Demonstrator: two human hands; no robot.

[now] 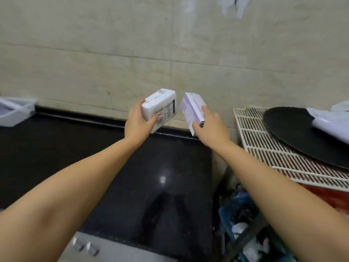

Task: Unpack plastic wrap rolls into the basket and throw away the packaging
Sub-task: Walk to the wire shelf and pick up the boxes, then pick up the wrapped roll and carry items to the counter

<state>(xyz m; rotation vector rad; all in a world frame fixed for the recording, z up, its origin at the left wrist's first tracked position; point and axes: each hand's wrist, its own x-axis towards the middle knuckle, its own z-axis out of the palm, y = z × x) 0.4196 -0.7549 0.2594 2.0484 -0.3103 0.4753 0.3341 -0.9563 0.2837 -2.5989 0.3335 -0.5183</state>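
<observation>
Surface [94, 157]: dark and glossy, below both your outstretched arms.
Wire rack [264, 148]: to your right, carrying a black round tray [294, 133].
White box [160, 108]: gripped in your left hand [138, 122], tilted, barcode facing you.
Purple box [191, 110]: clasped by your right hand [209, 123], just beside the white one, not touching.

You have two boxes in view: one white box [160, 108] and one purple box [191, 110]. You have two hands up, left hand [138, 123] and right hand [209, 125]. One wire rack [264, 146] carries one black round tray [302, 133].
</observation>
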